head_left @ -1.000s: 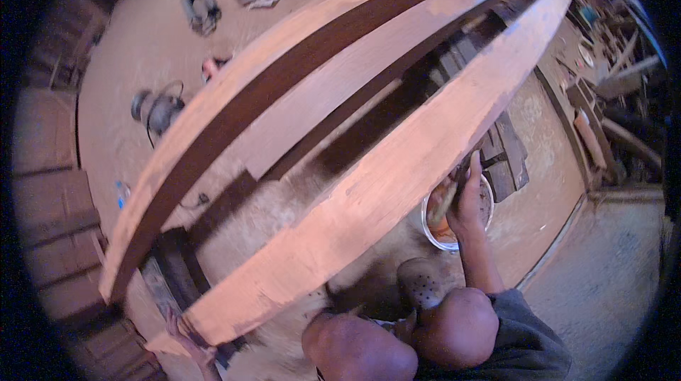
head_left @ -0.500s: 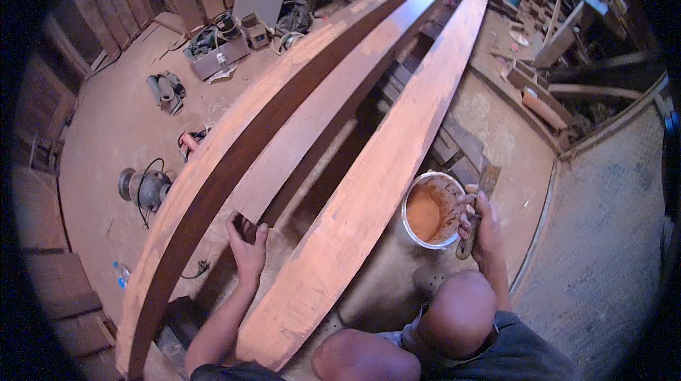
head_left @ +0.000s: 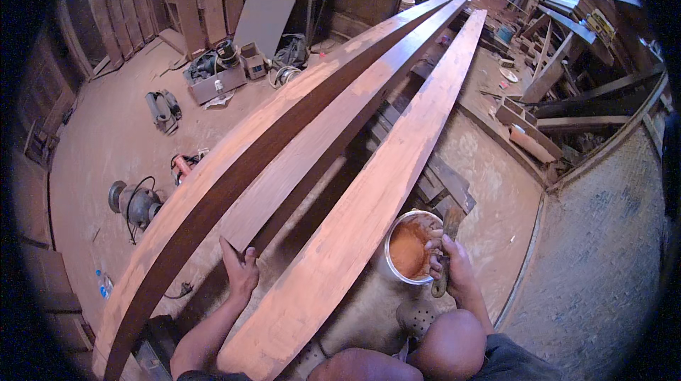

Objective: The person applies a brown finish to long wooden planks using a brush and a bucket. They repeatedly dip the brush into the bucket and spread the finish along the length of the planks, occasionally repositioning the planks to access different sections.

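Three long, curved wooden beams fan toward me from a far meeting point. My left hand [head_left: 240, 272] is at the near end of the middle beam [head_left: 284, 161], thumb and fingers closed about its end corner. Between that hand and my knees lies the right beam [head_left: 340, 239], pale orange with greyish smears. In my right hand [head_left: 457, 271] is a putty knife [head_left: 441, 276], handle down and stained blade up. The fingers overlap the rim of a white bucket [head_left: 389, 265], and I cannot tell whether they grip it. Orange-brown paste [head_left: 410, 250] coats its inside.
Left of the left beam [head_left: 234, 154], a grey motor-like machine [head_left: 135, 203], a red power tool [head_left: 183, 168], a plastic bottle [head_left: 104, 284] and a toolbox [head_left: 216, 83] are on the dusty floor. Scrap timber [head_left: 528, 129] is piled at the right. Planks [head_left: 188, 5] lean at the back.
The view has tilted upward, so the beams and bucket appear lower. My left hand's fingers have closed more about the middle beam's end. My right hand still holds the putty knife beside the bucket.
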`<state>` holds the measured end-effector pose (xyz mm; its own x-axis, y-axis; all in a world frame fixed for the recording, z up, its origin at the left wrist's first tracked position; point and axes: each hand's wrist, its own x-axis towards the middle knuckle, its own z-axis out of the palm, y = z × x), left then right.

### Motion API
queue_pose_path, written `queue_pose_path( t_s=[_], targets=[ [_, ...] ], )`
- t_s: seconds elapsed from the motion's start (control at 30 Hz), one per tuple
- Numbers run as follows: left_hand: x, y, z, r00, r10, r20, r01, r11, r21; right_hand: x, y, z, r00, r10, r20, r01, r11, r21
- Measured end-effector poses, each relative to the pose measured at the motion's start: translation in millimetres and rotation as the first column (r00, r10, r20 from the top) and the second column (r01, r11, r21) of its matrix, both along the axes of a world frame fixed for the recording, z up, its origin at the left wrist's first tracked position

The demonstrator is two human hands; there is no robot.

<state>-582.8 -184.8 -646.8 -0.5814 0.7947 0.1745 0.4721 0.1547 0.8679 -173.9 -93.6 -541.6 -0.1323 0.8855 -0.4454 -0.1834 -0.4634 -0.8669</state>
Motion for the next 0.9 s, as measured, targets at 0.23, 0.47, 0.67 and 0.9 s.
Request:
queue_pose_path(
  t_s=[0.23, 0.47, 0.67, 0.9],
  targets=[
    [18.4, -22.2, 15.1, 0.997, -0.083, -0.008, 0.080, 0.980, -0.182, -10.5, 6.5, -1.5, 0.999, 0.021, 0.036, -0.020, 0.999, -0.043],
    [23.6, -24.8, 34.6, 0.987, -0.147, 0.063, 0.159, 0.957, -0.242, -18.7, 9.7, -17.7, 0.959, 0.022, 0.283, -0.045, 0.996, 0.076],
    [15.0, -31.7, 27.6, 0.993, -0.117, 0.009, 0.116, 0.974, -0.195, -87.2, 61.2, 53.1, 0.607, -0.213, 0.765, -0.676, 0.367, 0.639],
    [32.1, -13.6, 46.9, 0.974, -0.150, 0.170, 0.171, 0.978, -0.118, -205.6, 133.5, 65.8, 0.054, -0.189, 0.981, -0.985, -0.173, 0.021]
  ],
)
